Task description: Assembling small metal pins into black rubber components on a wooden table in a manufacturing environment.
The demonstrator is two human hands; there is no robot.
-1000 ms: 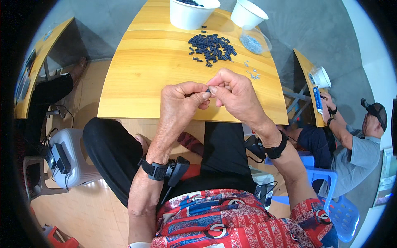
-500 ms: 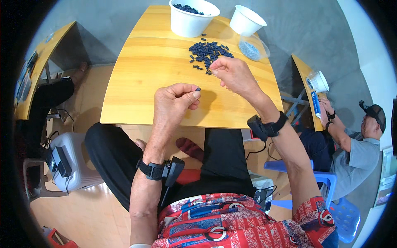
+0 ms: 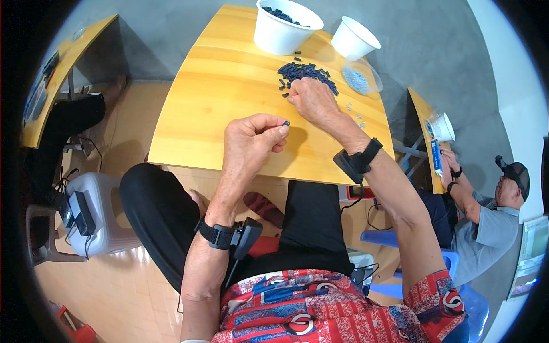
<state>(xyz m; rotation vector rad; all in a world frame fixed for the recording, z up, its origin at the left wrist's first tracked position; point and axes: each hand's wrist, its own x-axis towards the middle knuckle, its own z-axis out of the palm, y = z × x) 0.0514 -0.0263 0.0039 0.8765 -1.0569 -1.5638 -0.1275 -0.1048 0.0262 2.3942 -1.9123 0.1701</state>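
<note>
My left hand [image 3: 249, 143] is over the near part of the table, thumb and forefinger pinched on a small black plastic piece [image 3: 286, 123]. Farther off and to the right, my right hand [image 3: 314, 102] reaches to the near edge of a pile of small black plastic pieces [image 3: 300, 71]. Its fingers are curled closed and point down; the back of the hand hides the fingertips and anything between them. To the right of that hand, several tiny pale grey pieces [image 3: 359, 121] lie scattered on the wood.
Beyond the pile stand a white tub [image 3: 280, 37] of black pieces and a second white tub [image 3: 355, 41]. A clear shallow dish [image 3: 357, 80] holds tiny pale pieces. At right, another person [image 3: 492, 211] sits at a separate table. A white stool [image 3: 100, 211] stands at left.
My right hand has shifted left and away from me onto the pile's near edge, uncovering the pale pieces. The left hand keeps its pinch. The whole view has shifted slightly.
</note>
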